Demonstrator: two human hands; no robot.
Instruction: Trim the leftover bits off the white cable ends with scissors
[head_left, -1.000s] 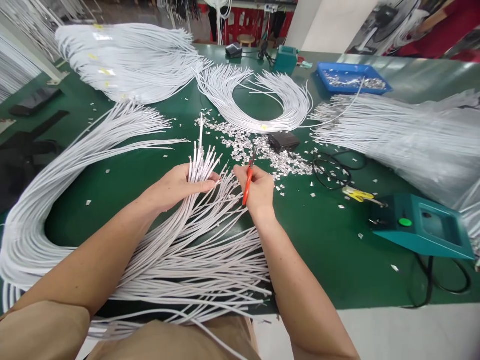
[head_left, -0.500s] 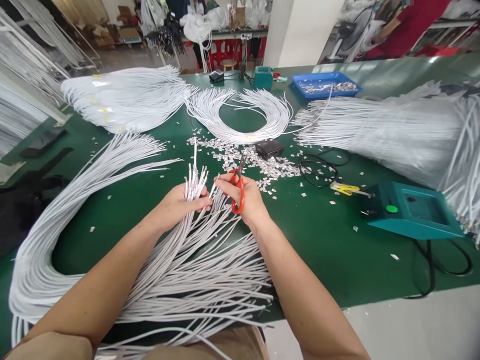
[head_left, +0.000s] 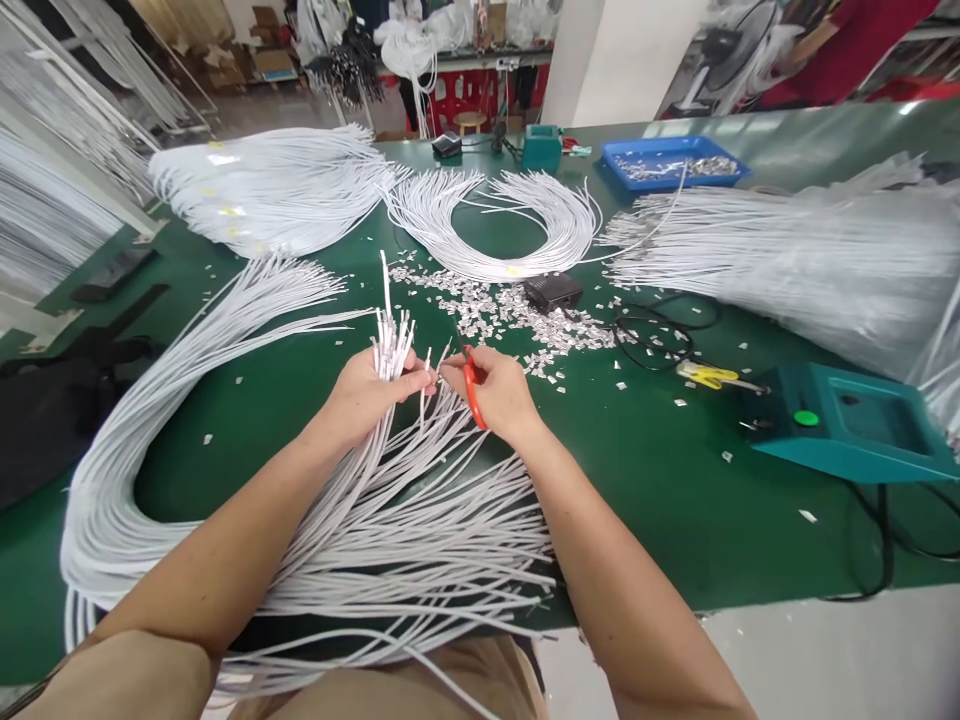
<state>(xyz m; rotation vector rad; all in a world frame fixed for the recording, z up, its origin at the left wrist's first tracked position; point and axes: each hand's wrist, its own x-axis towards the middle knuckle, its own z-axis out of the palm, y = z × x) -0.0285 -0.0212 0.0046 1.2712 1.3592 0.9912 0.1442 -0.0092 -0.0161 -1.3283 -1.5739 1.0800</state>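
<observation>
My left hand is closed around a bunch of white cables, their cut ends standing up above the fingers. Between its thumb and fingertips a single cable end also shows. Close beside it, my right hand keeps a pair of scissors with red-orange handles in its palm, the dark blades pointing up and away. The right thumb and fingertip meet at a thin cable end near the left thumb; the exact grip is too small to tell. Below both hands, many loose white cables fan out across the table and toward my lap.
Small whitish scraps lie scattered around a black block. At right are a teal machine, yellow-handled cutters and a black cord. Cable bundles and a blue tray stand farther back. A person in red is at far right.
The view has shifted slightly, so the table items sit farther right. The scissors have turned in my right hand, with the blades tilting more to the left. My left hand still grips the cable bunch.
</observation>
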